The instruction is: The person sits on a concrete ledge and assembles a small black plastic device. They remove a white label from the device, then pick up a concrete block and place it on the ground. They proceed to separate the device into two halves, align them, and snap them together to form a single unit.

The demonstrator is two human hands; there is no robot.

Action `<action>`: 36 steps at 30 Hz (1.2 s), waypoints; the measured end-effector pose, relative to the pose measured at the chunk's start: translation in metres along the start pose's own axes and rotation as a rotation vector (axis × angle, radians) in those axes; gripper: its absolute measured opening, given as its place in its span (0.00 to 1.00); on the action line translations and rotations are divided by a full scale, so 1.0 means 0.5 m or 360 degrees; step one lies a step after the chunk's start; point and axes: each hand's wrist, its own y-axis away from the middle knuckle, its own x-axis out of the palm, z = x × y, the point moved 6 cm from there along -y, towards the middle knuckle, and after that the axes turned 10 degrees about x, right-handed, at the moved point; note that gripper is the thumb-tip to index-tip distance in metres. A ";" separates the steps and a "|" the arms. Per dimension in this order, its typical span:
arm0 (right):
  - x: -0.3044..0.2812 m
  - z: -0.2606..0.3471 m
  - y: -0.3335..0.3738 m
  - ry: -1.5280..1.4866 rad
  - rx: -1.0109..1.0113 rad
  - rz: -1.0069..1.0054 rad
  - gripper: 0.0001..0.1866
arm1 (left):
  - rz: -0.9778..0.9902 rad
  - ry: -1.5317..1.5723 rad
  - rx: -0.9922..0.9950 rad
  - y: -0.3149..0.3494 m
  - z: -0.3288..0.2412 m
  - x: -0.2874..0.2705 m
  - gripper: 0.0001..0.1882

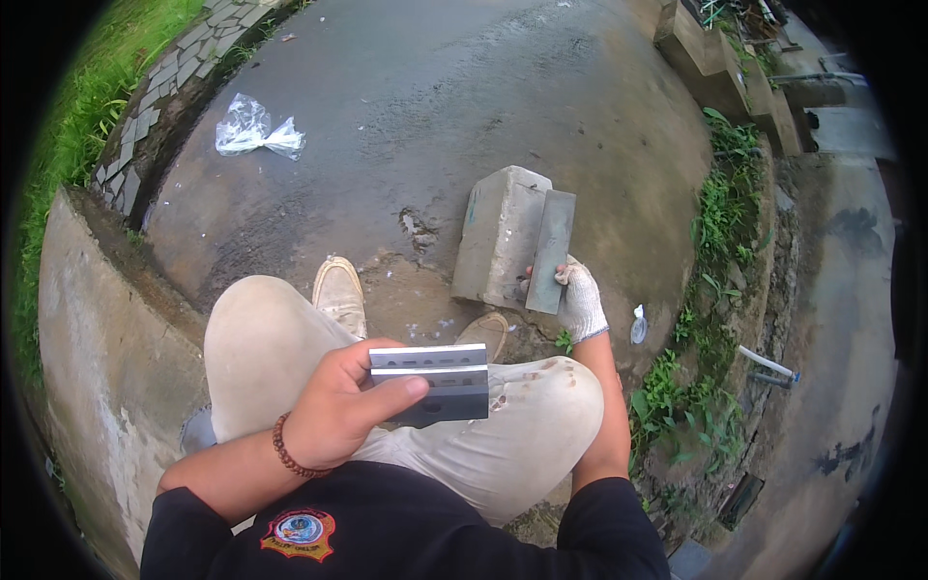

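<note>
Grey strip: a flat, narrow rectangle at the right side of the concrete block; it slants slightly, its top leaning right; whether it touches the block I cannot tell.
Right grip: the right hand, in a white knit glove, is closed on the lower part of the strip; the thumb is at the right edge, a fingertip shows past the left edge.
Dark slabs: a small stack of flat black-grey pieces with pale edges and small dark notches; it is above the lap, between the knees.
Left grip: the left hand, bare, is clamped on the left end of the slabs; the thumb presses across the top, the fingers underneath are mostly hidden.
Wrist: a brown beaded bracelet circles the left one.
Ground: wet concrete; a crumpled clear bag lies at upper left, well apart from the block.
</note>
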 end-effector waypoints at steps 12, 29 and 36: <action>-0.006 0.019 -0.005 0.1029 -0.0281 -0.0665 0.34 | -0.0027 -0.0011 0.0015 -0.004 0.002 0.004 0.12; 0.142 0.066 -0.006 0.2073 -0.0194 -0.1133 0.45 | -0.0067 -0.0098 -0.0023 -0.008 0.014 -0.004 0.12; 0.151 0.056 -0.001 0.1995 -0.0238 -0.1208 0.45 | -0.0069 -0.0118 -0.0055 -0.006 0.017 0.000 0.15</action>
